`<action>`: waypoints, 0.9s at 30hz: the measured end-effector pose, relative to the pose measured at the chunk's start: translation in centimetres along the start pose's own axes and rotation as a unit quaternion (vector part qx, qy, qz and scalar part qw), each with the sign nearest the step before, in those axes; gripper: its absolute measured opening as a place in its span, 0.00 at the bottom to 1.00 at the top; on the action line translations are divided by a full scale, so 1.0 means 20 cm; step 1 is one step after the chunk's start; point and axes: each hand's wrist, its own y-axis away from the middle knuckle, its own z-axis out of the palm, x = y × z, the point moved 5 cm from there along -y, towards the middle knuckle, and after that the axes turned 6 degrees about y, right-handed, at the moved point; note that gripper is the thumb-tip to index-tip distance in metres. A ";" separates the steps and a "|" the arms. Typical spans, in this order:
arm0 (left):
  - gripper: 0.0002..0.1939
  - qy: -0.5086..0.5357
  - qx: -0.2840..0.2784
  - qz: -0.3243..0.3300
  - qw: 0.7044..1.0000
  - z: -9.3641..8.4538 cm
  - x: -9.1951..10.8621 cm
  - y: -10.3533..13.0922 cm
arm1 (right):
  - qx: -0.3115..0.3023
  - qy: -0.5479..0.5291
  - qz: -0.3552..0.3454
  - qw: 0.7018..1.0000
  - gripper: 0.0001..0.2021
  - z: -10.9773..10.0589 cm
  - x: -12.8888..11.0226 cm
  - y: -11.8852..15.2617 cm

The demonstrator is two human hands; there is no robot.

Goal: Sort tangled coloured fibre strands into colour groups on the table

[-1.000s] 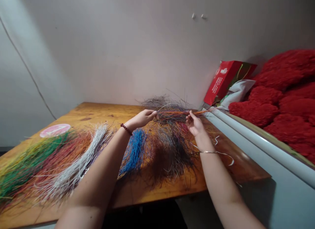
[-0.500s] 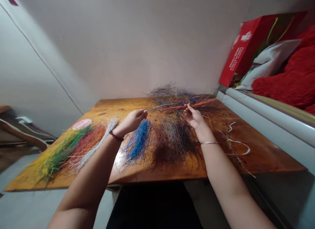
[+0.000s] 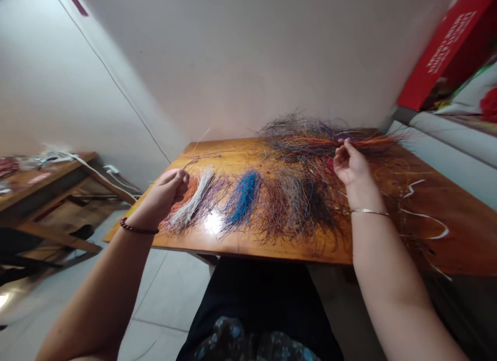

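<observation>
Well apart, left hand pinches thin strands; right hand pinches orange bundle midway.

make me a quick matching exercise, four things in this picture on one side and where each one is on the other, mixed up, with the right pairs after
1. blue bundle
2. orange strands
3. red box
4. beaded bracelet

A. at the picture's upper right
B. at the left hand's wrist
C. lying on the table
D. in the right hand

Pairs: 1-C, 2-D, 3-A, 4-B
</observation>
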 end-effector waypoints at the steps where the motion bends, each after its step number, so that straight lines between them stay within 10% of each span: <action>1: 0.16 0.006 0.001 -0.006 1.000 -0.02 -0.01 0.01 | 0.001 -0.001 0.000 1.000 0.08 0.00 0.00 0.00; 21: 0.18 -0.094 0.132 -0.095 0.982 -0.26 -0.40 0.02 | 0.010 0.022 -0.006 1.000 0.09 -0.01 0.01 -0.02; 27: 0.21 -0.171 0.075 -0.166 0.968 -0.27 -0.42 0.13 | -0.002 0.053 -0.016 0.998 0.10 -0.01 0.01 -0.03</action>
